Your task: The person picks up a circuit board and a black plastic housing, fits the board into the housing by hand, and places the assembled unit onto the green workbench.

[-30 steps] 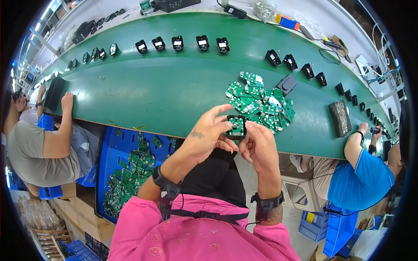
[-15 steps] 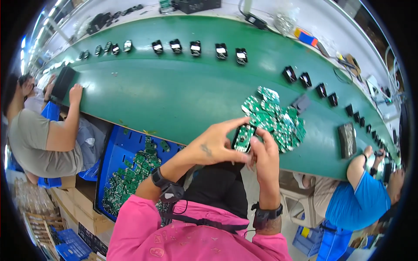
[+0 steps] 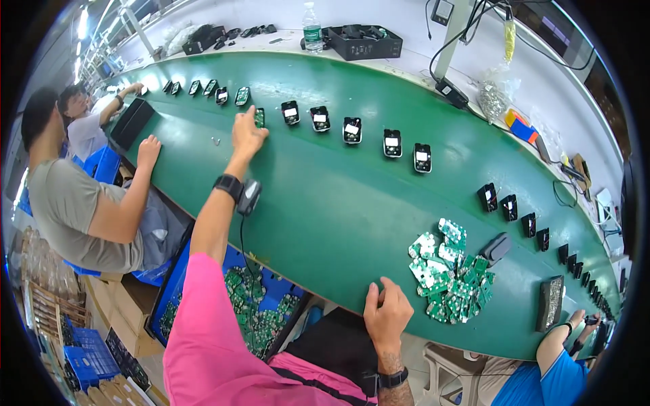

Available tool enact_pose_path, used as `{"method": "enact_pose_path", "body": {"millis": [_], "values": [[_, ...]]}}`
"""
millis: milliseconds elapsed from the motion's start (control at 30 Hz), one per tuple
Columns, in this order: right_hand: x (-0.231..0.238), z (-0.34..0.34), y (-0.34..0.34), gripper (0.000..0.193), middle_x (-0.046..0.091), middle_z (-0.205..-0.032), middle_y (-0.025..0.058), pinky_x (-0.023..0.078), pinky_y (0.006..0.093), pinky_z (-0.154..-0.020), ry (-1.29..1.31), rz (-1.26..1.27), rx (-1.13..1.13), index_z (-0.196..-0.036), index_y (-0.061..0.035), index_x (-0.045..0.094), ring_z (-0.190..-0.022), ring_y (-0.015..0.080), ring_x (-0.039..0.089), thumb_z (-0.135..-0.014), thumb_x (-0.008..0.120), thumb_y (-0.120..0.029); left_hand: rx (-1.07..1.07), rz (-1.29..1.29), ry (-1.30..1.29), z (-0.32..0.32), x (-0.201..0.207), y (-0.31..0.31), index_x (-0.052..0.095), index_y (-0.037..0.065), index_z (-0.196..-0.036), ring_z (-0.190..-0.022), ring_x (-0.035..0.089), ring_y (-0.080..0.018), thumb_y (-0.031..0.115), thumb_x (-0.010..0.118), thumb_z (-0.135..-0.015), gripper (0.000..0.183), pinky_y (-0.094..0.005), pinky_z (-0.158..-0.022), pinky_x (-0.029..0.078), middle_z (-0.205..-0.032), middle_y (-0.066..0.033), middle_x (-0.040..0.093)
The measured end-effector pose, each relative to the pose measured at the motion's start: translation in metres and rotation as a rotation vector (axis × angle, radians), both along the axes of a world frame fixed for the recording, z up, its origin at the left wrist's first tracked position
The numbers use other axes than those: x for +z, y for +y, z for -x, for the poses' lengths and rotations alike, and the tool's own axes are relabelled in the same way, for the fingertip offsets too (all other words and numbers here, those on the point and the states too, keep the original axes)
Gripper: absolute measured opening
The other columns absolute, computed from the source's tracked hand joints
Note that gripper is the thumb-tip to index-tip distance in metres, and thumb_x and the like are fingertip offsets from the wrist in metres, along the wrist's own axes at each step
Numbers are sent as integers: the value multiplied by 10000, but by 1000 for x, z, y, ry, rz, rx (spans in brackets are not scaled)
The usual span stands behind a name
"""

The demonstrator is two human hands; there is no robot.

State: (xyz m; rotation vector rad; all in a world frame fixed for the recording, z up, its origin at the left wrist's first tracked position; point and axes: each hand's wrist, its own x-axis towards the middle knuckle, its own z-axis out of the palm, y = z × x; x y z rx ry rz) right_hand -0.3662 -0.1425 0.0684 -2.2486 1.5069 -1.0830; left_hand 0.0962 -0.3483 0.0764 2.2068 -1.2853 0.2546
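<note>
My left hand [image 3: 248,135] reaches out to the far side of the green bench, its fingers at a small black housing with a green circuit board [image 3: 260,118] in it. This housing stands at a gap in a row of similar ones, between a housing with a green board [image 3: 242,96] and a black housing with a white label [image 3: 290,112]. My right hand [image 3: 388,310] rests at the near edge with loosely curled fingers, and nothing shows in it. To its right lies a heap of loose green circuit boards [image 3: 450,277], with a dark grey case [image 3: 496,249] beside it.
A blue bin [image 3: 274,284] holding many circuit boards stands below the bench edge. More black housings [image 3: 509,206] line the right side, near a dark block [image 3: 550,303]. People sit at the left, in grey [image 3: 88,210] and white, and at the right in blue.
Both hands held the housing with the board near the front edge; now my left hand has carried it to the far row. My right hand has let go. The view has swung left.
</note>
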Motion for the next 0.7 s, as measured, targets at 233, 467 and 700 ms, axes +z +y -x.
{"method": "enact_pose_path", "body": {"millis": [233,467,700], "values": [[0,-2,0,140,540,-638,63,425,379,-503,12,-33,-7,-969,-6,658,-540,243,545,-860,700,-84,-104,-141,-37,-38,6,-65,511,54,-1428,-1276,528,-408,249,803,-711,799,-476,-1062,433,-1356,-222,580],[4,2,-1,124,563,-654,65,432,369,-501,65,-13,-72,-948,-25,663,-549,242,557,-848,713,-80,-478,-75,-245,82,49,-42,457,94,-1465,-1316,446,-408,311,813,-697,874,-515,-1084,394,-1446,-167,498],[11,12,-4,89,600,-678,84,452,348,-517,-211,-129,45,-909,-26,676,-564,244,581,-851,716,-82,-388,-294,-228,89,54,-56,671,32,-1096,-1031,623,-371,350,804,-650,563,-518,-832,499,-1084,-172,698]]}}
